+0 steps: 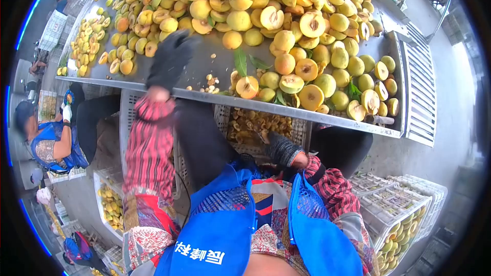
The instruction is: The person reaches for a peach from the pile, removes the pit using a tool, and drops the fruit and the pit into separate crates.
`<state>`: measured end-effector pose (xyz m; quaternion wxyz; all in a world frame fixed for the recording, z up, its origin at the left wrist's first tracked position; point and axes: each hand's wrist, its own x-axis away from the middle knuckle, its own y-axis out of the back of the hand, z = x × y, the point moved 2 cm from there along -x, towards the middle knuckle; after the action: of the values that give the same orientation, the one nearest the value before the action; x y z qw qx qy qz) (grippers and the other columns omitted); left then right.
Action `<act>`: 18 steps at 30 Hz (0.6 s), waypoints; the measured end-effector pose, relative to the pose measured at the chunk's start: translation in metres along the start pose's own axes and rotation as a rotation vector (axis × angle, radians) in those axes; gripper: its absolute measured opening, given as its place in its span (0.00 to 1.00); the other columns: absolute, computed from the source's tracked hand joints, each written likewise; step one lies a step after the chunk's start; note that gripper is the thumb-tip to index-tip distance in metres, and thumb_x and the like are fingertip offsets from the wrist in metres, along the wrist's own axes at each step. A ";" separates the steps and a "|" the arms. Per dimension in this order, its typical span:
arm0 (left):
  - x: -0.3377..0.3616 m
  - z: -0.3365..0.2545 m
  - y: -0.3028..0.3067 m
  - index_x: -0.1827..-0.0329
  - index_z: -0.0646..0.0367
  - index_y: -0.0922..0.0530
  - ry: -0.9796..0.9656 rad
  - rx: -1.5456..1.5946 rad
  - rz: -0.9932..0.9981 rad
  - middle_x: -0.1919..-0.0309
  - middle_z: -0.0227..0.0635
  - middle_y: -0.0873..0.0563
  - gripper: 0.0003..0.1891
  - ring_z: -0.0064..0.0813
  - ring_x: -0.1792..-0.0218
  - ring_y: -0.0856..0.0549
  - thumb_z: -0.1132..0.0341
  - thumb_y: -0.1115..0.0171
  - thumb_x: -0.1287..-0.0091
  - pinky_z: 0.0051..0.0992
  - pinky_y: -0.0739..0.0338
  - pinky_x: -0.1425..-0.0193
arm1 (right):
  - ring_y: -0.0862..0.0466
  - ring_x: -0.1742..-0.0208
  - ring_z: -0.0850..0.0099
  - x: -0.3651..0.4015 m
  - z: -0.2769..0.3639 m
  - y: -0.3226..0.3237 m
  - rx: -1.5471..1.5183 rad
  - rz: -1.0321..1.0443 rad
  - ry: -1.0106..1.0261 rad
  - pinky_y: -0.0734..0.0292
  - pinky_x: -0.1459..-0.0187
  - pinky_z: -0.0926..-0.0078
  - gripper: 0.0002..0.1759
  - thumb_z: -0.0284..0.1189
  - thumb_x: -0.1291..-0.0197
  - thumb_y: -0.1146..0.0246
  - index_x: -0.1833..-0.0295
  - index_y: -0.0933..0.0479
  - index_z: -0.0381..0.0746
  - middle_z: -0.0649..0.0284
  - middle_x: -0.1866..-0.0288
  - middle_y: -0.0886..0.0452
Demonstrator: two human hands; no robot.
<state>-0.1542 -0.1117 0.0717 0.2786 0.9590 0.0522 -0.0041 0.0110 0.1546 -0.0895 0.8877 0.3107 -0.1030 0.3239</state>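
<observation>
My left hand (173,60), in a dark glove, reaches over the near edge of the metal table (204,61). Motion blurs its fingers, and the nearest fruit lies just beyond them. Low in front of my body, below the table edge, my right hand (284,151) wears a dark grey knit glove and is closed. A small thing pokes out near its fingertips, but I cannot tell what it is. Under that hand stands a crate (302,135) of yellow fruit pieces (258,122). Whole and halved yellow peaches (286,36) are heaped across the table.
Small pits (208,86) and green leaves (240,62) lie near the table's front edge. A slatted white panel (420,92) borders the right end. Filled crates (391,199) stand at right, another crate (105,186) at left. A seated person (56,143) in a blue vest works at left.
</observation>
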 end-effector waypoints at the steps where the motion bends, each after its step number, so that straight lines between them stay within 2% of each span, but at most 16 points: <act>1: -0.025 -0.005 -0.025 0.48 0.69 0.29 -0.106 -0.180 -0.037 0.51 0.50 0.24 0.33 0.41 0.48 0.25 0.48 0.39 0.48 0.33 0.33 0.44 | 0.24 0.60 0.47 -0.002 0.000 0.002 -0.050 -0.007 -0.020 0.29 0.60 0.58 0.22 0.40 0.48 0.42 0.56 0.30 0.32 0.42 0.63 0.25; 2: -0.049 -0.004 -0.052 0.45 0.70 0.32 -0.212 -0.361 -0.076 0.48 0.52 0.26 0.37 0.43 0.46 0.27 0.46 0.38 0.50 0.33 0.34 0.42 | 0.24 0.60 0.47 -0.002 0.003 0.004 -0.048 -0.014 -0.020 0.29 0.60 0.58 0.22 0.40 0.48 0.42 0.56 0.30 0.32 0.42 0.63 0.25; 4: -0.080 -0.003 -0.102 0.40 0.72 0.39 -0.212 -0.535 -0.116 0.44 0.55 0.31 0.46 0.46 0.44 0.28 0.44 0.35 0.55 0.34 0.35 0.41 | 0.25 0.61 0.46 0.001 0.010 0.010 0.032 -0.068 -0.076 0.30 0.60 0.58 0.21 0.40 0.48 0.42 0.58 0.30 0.32 0.43 0.65 0.25; 5: -0.098 0.005 -0.123 0.38 0.72 0.45 -0.140 -0.459 -0.038 0.41 0.56 0.34 0.51 0.47 0.43 0.30 0.45 0.33 0.57 0.35 0.35 0.40 | 0.25 0.61 0.46 0.003 0.003 0.006 0.033 -0.072 -0.076 0.30 0.60 0.58 0.21 0.40 0.48 0.42 0.58 0.30 0.32 0.43 0.65 0.25; 7: -0.096 -0.003 -0.141 0.38 0.72 0.44 -0.063 -0.523 -0.155 0.45 0.57 0.30 0.50 0.47 0.45 0.28 0.48 0.31 0.58 0.35 0.33 0.42 | 0.25 0.62 0.45 0.003 -0.004 0.006 -0.029 -0.165 0.004 0.31 0.61 0.56 0.21 0.40 0.48 0.41 0.58 0.30 0.32 0.43 0.66 0.25; 9: -0.092 -0.006 -0.133 0.38 0.71 0.44 -0.087 -0.455 -0.133 0.47 0.54 0.28 0.49 0.45 0.47 0.26 0.50 0.30 0.58 0.33 0.31 0.44 | 0.25 0.64 0.46 0.006 -0.012 0.007 -0.065 -0.172 0.009 0.31 0.63 0.57 0.19 0.38 0.49 0.40 0.59 0.30 0.33 0.44 0.67 0.25; 11: -0.086 -0.004 -0.120 0.38 0.70 0.43 -0.109 -0.396 -0.110 0.49 0.52 0.26 0.48 0.42 0.49 0.24 0.52 0.30 0.57 0.32 0.29 0.47 | 0.23 0.71 0.55 0.008 -0.015 0.008 -0.170 -0.302 0.213 0.30 0.69 0.61 0.16 0.35 0.48 0.39 0.60 0.29 0.34 0.50 0.72 0.24; 12: -0.082 0.002 -0.114 0.40 0.70 0.40 -0.082 -0.216 0.012 0.51 0.50 0.25 0.42 0.40 0.52 0.23 0.54 0.32 0.54 0.32 0.27 0.50 | 0.23 0.71 0.55 0.009 -0.013 0.010 -0.180 -0.297 0.214 0.30 0.69 0.61 0.16 0.35 0.48 0.39 0.60 0.29 0.34 0.50 0.72 0.24; 13: -0.075 0.009 -0.105 0.43 0.70 0.37 -0.052 -0.035 0.130 0.53 0.49 0.24 0.36 0.38 0.55 0.21 0.56 0.34 0.50 0.32 0.25 0.53 | 0.24 0.74 0.63 0.010 -0.008 0.018 -0.259 -0.200 0.074 0.30 0.72 0.65 0.15 0.34 0.48 0.39 0.60 0.30 0.35 0.56 0.75 0.25; 14: -0.063 0.025 -0.099 0.46 0.69 0.33 0.184 0.683 0.358 0.54 0.47 0.23 0.26 0.37 0.59 0.20 0.61 0.40 0.44 0.32 0.22 0.57 | 0.25 0.78 0.70 0.011 -0.001 0.026 -0.332 -0.102 -0.063 0.31 0.76 0.70 0.13 0.32 0.48 0.39 0.60 0.30 0.37 0.61 0.78 0.27; 15: -0.049 0.020 -0.097 0.45 0.68 0.34 0.345 1.027 0.419 0.53 0.51 0.24 0.24 0.40 0.57 0.21 0.59 0.46 0.39 0.39 0.23 0.55 | 0.25 0.78 0.70 0.017 0.015 0.038 -0.335 -0.097 -0.058 0.31 0.76 0.70 0.13 0.32 0.48 0.39 0.60 0.30 0.37 0.61 0.78 0.27; 17: -0.014 0.010 -0.089 0.43 0.68 0.35 0.525 1.394 0.568 0.51 0.55 0.26 0.27 0.44 0.56 0.22 0.54 0.52 0.37 0.42 0.24 0.53 | 0.29 0.80 0.80 0.031 0.041 0.053 -0.665 -0.022 -0.265 0.34 0.80 0.78 0.13 0.32 0.47 0.40 0.58 0.31 0.39 0.68 0.79 0.30; 18: -0.007 0.025 -0.093 0.43 0.67 0.35 0.363 1.208 0.538 0.49 0.55 0.26 0.28 0.45 0.54 0.23 0.52 0.54 0.37 0.43 0.25 0.51 | 0.30 0.81 0.82 0.031 0.038 0.053 -0.693 -0.021 -0.139 0.35 0.82 0.83 0.13 0.31 0.46 0.41 0.56 0.33 0.40 0.70 0.78 0.30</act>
<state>-0.1699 -0.0472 0.0014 -0.3272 0.9112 -0.1536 0.1977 0.0021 0.1785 -0.0222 0.9345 0.0133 -0.2639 0.2386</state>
